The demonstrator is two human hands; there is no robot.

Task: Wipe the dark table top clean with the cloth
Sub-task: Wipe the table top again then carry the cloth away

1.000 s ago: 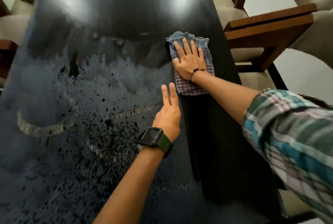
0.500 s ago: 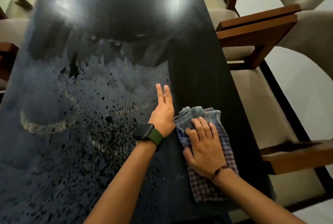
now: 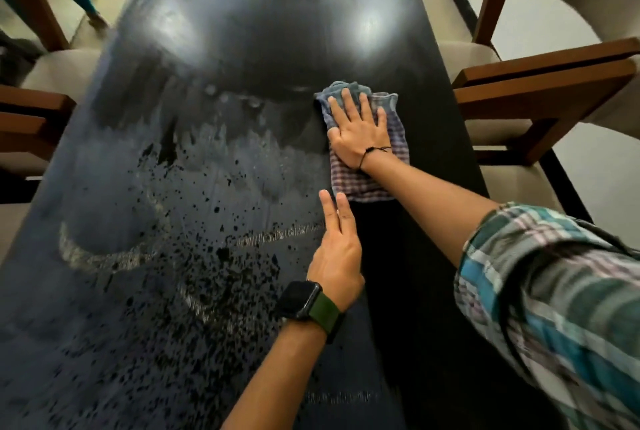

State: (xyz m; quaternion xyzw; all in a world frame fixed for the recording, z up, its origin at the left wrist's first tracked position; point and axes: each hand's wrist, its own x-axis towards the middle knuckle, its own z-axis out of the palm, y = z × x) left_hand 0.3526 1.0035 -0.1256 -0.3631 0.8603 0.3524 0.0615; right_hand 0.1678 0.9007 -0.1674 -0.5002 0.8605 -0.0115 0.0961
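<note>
A long dark table top runs away from me. Its left and middle are covered with a dusty grey film and black specks, while a strip along the right side looks dark and clean. My right hand lies flat, fingers spread, pressing a checked blue and pink cloth onto the table, far along the right side. My left hand rests flat on the table nearer to me, fingers straight and pointing away, just short of the cloth. It wears a dark watch with a green strap.
Wooden chairs with beige cushions stand along both sides: two on the right and wooden armrests on the left. A pale chalky arc marks the table's left half. Light floor shows beyond the right chairs.
My right hand has pushed the cloth away from me, from beside my left wrist to the far right part of the table. My left hand stays flat in about the same place.
</note>
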